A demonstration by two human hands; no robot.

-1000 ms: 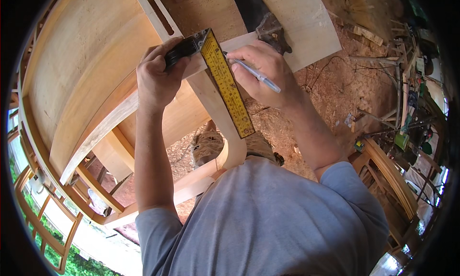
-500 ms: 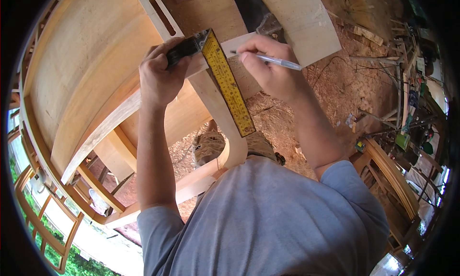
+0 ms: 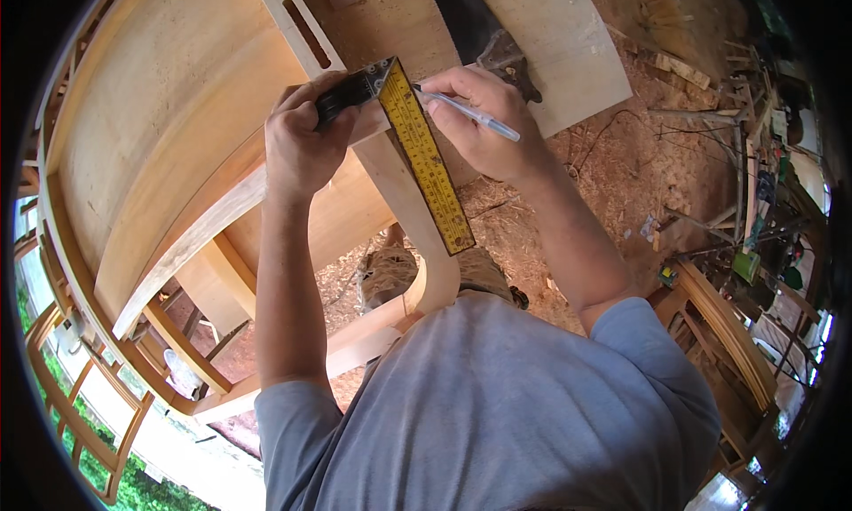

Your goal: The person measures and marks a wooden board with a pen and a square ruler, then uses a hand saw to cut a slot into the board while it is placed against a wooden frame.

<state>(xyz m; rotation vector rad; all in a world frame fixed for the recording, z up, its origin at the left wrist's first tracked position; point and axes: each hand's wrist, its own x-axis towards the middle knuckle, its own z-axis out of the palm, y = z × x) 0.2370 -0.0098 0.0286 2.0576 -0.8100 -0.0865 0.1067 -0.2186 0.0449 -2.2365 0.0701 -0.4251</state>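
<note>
My left hand (image 3: 306,138) is closed round the black handle (image 3: 346,90) of a carpenter's square, whose yellow ruled blade (image 3: 422,156) slants down across a pale wooden frame piece (image 3: 386,174) with a rounded bend. My right hand (image 3: 497,161) pinches a clear pen (image 3: 497,128), its tip at the right edge of the blade near the corner of the square, over pale wood. Just beyond my right hand lies a dark handsaw (image 3: 461,14) with a worn handle, on wooden panels (image 3: 577,54).
Large curved panels and frames (image 3: 160,112) fill the left. A slotted strip (image 3: 284,1) lies at the top. Sawdust-covered ground (image 3: 639,174) shows at right, with piled scrap wood (image 3: 683,72) and more curved wooden frames (image 3: 737,334).
My left hand and the square have shifted slightly right. My right hand moved right with the pen flatter, then came back toward the blade, the pen again slanting down to the right.
</note>
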